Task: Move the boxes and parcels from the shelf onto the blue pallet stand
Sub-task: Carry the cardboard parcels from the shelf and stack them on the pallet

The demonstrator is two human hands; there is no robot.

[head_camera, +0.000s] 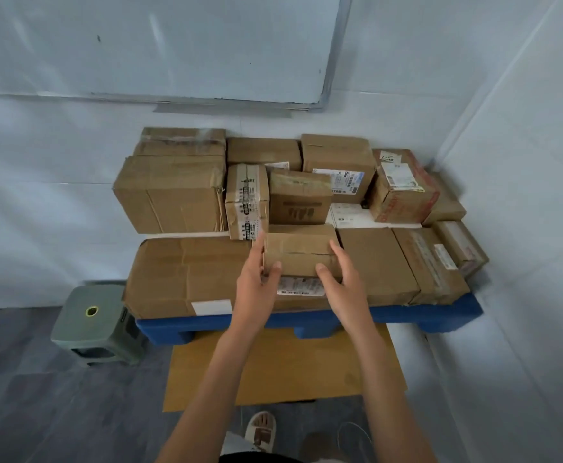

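Against pale walls, the blue pallet stand (407,317) carries our stacked cartons. We hold a small box (298,252) at the pile's front, left hand (256,279) and right hand (338,279) curled round its ends; it seems to rest on the long carton (186,272). A green stool (89,322) stands to the left.

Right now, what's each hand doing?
Left hand: grips the left end of the small box.
Right hand: grips the right end of the same box.
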